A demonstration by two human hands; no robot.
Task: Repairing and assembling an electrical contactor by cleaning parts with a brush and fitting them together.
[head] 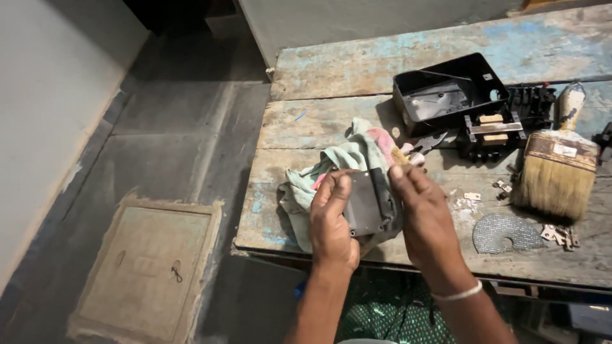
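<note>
A dark grey flat plastic cover point(366, 202) is held between both hands over the front edge of a worn wooden bench point(357, 83). My left hand point(333, 220) grips its left side, fingers curled over the top edge. My right hand point(424, 213) holds its right side, fingertips at the upper corner. A crumpled pale green and pink rag point(347, 156) lies under and behind the cover.
An open black plastic housing point(446, 92) sits at the back of the bench, a black terminal block point(494, 130) beside it. A wide paintbrush point(558, 162) lies on the right, near small metal parts point(561, 236) and a grey abrasive disc point(507, 232). Concrete floor with a hatch point(146, 267) lies left.
</note>
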